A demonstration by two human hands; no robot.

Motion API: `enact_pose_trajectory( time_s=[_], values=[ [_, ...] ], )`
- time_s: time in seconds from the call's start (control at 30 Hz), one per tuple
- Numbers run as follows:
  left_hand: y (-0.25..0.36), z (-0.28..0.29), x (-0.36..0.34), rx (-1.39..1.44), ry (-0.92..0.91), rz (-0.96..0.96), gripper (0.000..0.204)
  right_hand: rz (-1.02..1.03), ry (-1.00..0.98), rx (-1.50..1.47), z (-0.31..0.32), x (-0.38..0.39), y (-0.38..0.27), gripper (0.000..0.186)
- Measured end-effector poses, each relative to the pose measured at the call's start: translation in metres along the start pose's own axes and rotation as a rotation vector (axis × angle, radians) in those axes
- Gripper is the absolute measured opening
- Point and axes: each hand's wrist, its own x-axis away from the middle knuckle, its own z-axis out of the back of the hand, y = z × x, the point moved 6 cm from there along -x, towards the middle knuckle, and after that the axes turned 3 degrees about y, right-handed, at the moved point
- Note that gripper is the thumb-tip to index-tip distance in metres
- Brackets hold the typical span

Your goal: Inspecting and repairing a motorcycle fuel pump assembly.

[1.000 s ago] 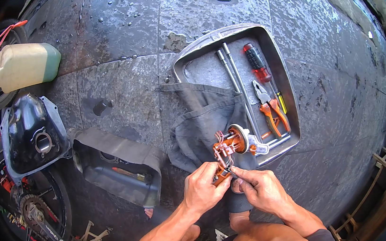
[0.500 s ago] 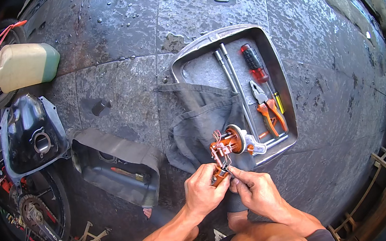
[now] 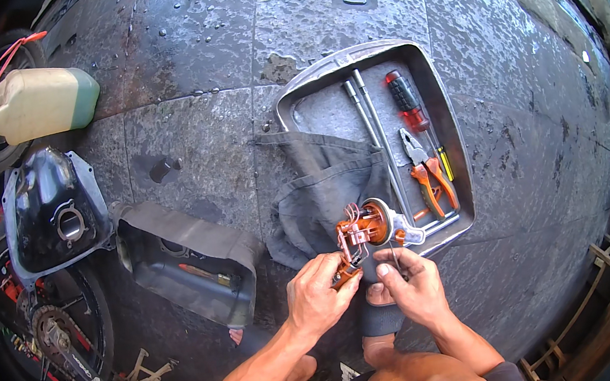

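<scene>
My left hand [image 3: 316, 288] is closed round the orange-brown lower end of a fuel pump assembly [image 3: 366, 223]. The pump has thin wires, a round flange and a white plastic outlet, and it hangs over a dark cloth [image 3: 326, 180] and the near rim of a metal tray [image 3: 458, 143]. Just right of the pump's lower end, my right hand [image 3: 413, 283] is closed, thumb against fingers. A thin, dark, rod-like piece [image 3: 395, 258] shows at its fingertips; its kind is too small to make out.
In the tray lie long metal rods [image 3: 375, 141], a screwdriver [image 3: 406, 100] and orange-handled pliers [image 3: 427, 176]. Leftward are a black fuel tank [image 3: 42, 198], a black plastic cover [image 3: 187, 279], a jerrycan [image 3: 43, 104] and a motorcycle wheel [image 3: 93, 312]. A wooden stool-like frame [image 3: 598, 315] stands at lower right.
My right hand has drawn away from the pump's lower end, to the right. My left hand still grips the pump. The whole view has shifted slightly.
</scene>
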Motion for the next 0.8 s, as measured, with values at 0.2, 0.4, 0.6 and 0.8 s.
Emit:
enact_pose_trajectory(
  time_s=[0.2,0.4,0.6,0.8],
  values=[
    [-0.003,-0.002,0.001,0.026,0.003,0.027,0.031,-0.01,-0.015,-0.161,-0.019,-0.01,0.013,0.019],
    [0.0,-0.005,0.001,0.065,0.0,0.047,0.031,0.009,0.036,-0.252,-0.021,-0.01,0.025,0.013],
    [-0.001,-0.006,0.0,0.055,-0.012,0.03,0.031,0.033,0.048,-0.227,-0.022,-0.01,0.019,0.011],
    [0.001,-0.004,0.001,0.041,-0.024,0.004,0.032,0.045,0.088,-0.273,-0.015,-0.015,0.01,0.011]
  ],
)
